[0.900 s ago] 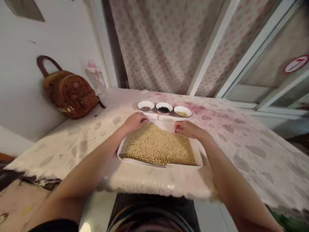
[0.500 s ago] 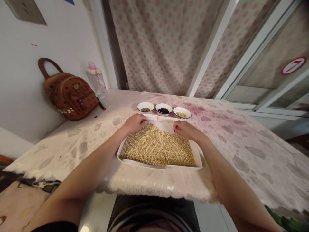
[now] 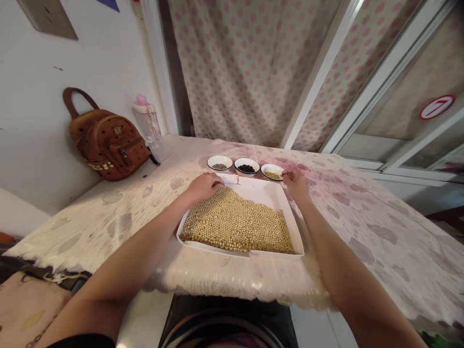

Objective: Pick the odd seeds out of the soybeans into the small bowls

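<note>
A shallow white box (image 3: 259, 191) stands before me, with pale yellow soybeans (image 3: 237, 222) heaped over most of its floor. My left hand (image 3: 206, 187) lies over the box's far left corner. Its fingers are curled at the edge of the beans, and what they hold, if anything, is hidden. Beyond the box's right side, my right hand (image 3: 297, 185) is closed in a pinch at the right rim of a white bowl (image 3: 266, 167) with yellowish beans in it. I cannot make out what is between those fingertips.
Behind the box stand a bowl with black beans (image 3: 247, 168) and a bowl with small reddish and greenish beans (image 3: 219, 166). A brown backpack (image 3: 112, 145) leans on the wall at the left, beside a clear bottle (image 3: 148, 121). A patterned cloth (image 3: 362, 227) covers the table.
My right hand has moved from above the beans inside the box, away and to the right, to the rim of the right bowl. My left hand stays at the box corner.
</note>
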A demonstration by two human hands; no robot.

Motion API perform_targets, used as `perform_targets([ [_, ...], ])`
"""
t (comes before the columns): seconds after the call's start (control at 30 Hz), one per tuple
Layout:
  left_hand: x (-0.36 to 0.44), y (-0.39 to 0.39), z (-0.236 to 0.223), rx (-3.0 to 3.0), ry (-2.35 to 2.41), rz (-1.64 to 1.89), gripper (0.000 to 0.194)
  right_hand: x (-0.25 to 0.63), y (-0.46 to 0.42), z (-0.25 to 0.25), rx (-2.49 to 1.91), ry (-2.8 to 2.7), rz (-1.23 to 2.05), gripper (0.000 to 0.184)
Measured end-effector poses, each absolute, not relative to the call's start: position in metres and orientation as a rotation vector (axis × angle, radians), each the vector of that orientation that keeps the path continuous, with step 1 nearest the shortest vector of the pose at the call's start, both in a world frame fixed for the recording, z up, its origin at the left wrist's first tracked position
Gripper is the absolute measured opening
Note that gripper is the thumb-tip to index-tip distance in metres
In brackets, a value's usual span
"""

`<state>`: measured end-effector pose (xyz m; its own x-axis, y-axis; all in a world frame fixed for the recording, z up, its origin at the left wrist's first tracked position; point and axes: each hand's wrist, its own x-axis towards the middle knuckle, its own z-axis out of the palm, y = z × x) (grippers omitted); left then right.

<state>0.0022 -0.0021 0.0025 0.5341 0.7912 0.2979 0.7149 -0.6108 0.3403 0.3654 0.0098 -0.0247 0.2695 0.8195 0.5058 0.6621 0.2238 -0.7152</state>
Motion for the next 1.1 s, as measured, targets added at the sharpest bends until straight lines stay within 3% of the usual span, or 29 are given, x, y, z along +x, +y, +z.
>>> perform_targets([
  [0.47, 0.001, -0.001, -0.001, 2.602, 1.275, 0.664, 0.024, 0.285, -0.042, 0.0, -1.446, -2.219, 0.661, 0.012],
  [0.9, 0.001, -0.003, 0.003, 2.584, 1.293, 0.646, 0.023, 0.291, -0.034, -0.008, -1.56, -2.195, 0.453, 0.007],
  [1.1, 0.001, -0.003, 0.002, 2.578, 1.299, 0.632, 0.023, 0.294, -0.035, -0.008, -1.526, -2.235, 0.544, 0.008],
])
